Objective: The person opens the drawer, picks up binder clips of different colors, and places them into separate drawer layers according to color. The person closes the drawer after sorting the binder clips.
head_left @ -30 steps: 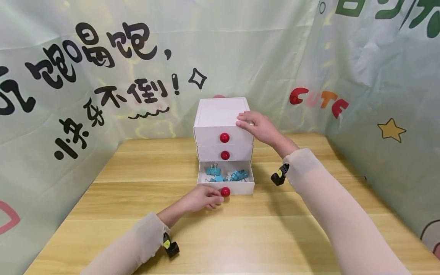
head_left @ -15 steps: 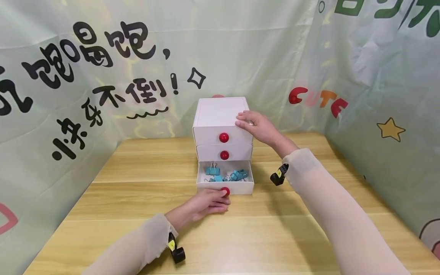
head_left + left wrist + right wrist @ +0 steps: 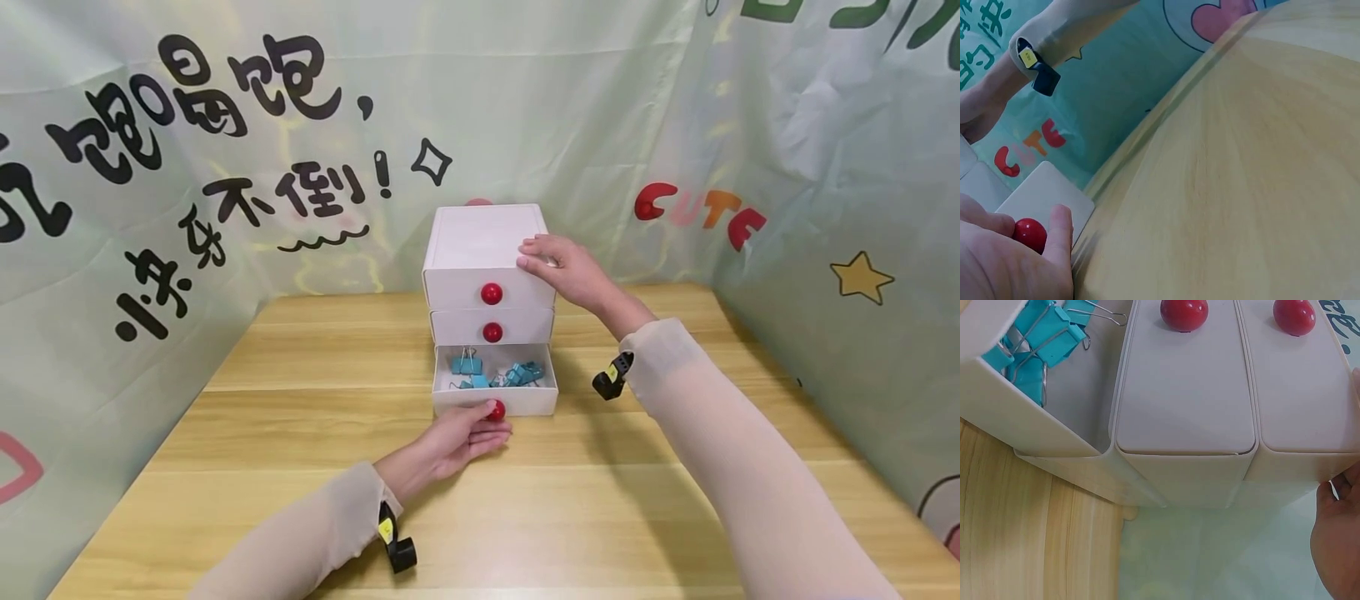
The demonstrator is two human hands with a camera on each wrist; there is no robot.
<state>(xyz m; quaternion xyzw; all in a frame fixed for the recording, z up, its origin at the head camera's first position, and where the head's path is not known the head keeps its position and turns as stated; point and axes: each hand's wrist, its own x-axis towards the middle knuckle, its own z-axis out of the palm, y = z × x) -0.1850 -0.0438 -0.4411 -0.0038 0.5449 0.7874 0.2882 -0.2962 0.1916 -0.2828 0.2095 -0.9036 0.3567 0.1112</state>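
A white three-drawer desktop organizer (image 3: 487, 235) stands near the back of the table, with a red round knob on each drawer. Its bottom drawer (image 3: 534, 403) is pulled out and holds several blue binder clips (image 3: 523, 373), which the right wrist view also shows. My left hand (image 3: 459, 440) is at that drawer's knob (image 3: 497, 410). In the left wrist view the red knob (image 3: 1030, 234) sits between thumb and finger. My right hand (image 3: 576, 273) rests on the organizer's top right edge, fingers extended. The upper two drawers are closed.
The wooden table (image 3: 300, 433) spreads out around the organizer. A printed cloth (image 3: 525, 108) hangs behind it and along the sides. Black wrist cameras (image 3: 397, 542) are strapped to both sleeves.
My left hand has shifted right, from beside the bottom knob to holding it between thumb and fingers. The right hand stays on the organizer. The drawer looks equally far out; the head view tilts slightly.
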